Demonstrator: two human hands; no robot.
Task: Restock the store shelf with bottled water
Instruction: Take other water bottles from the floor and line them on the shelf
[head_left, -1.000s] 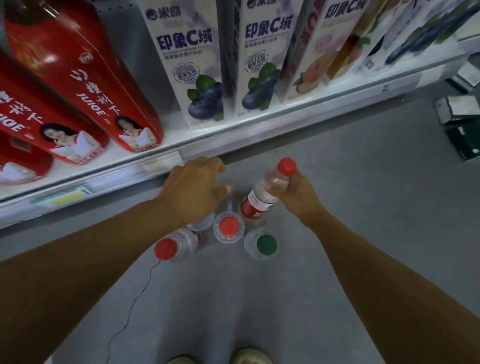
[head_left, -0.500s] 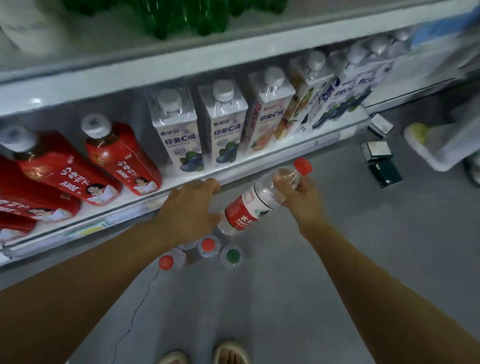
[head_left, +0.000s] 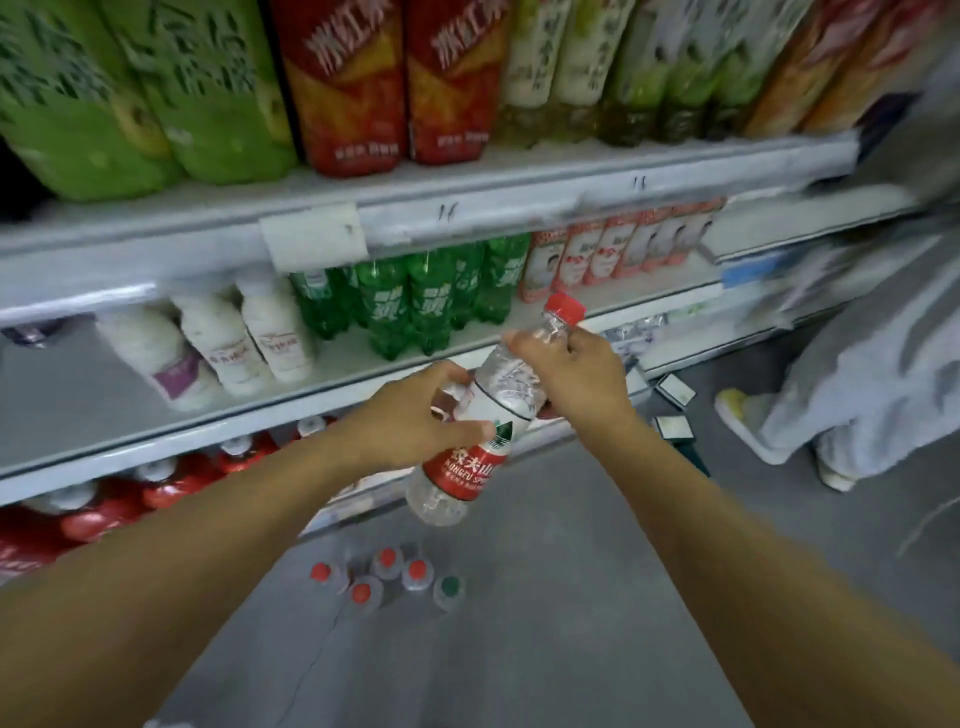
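A clear water bottle (head_left: 498, 395) with a red cap and red label is tilted in front of the shelves at mid height. My right hand (head_left: 569, 371) grips its upper part just below the cap. My left hand (head_left: 415, 415) holds its middle, with the thumb across the label. Several more water bottles (head_left: 387, 574) stand on the grey floor below, most with red caps and one with a green cap.
The middle shelf (head_left: 130, 441) carries white bottles, green soda bottles (head_left: 410, 301) and red-white cans, with bare room at its left. Large green and red drink bottles fill the shelf above. A person in grey (head_left: 872, 364) stands at right. Small boxes (head_left: 672, 428) lie on the floor.
Both hands rose with the bottle from near the floor to shelf height. My left hand, free before, now holds the bottle's middle. The view tilted up to the higher shelves.
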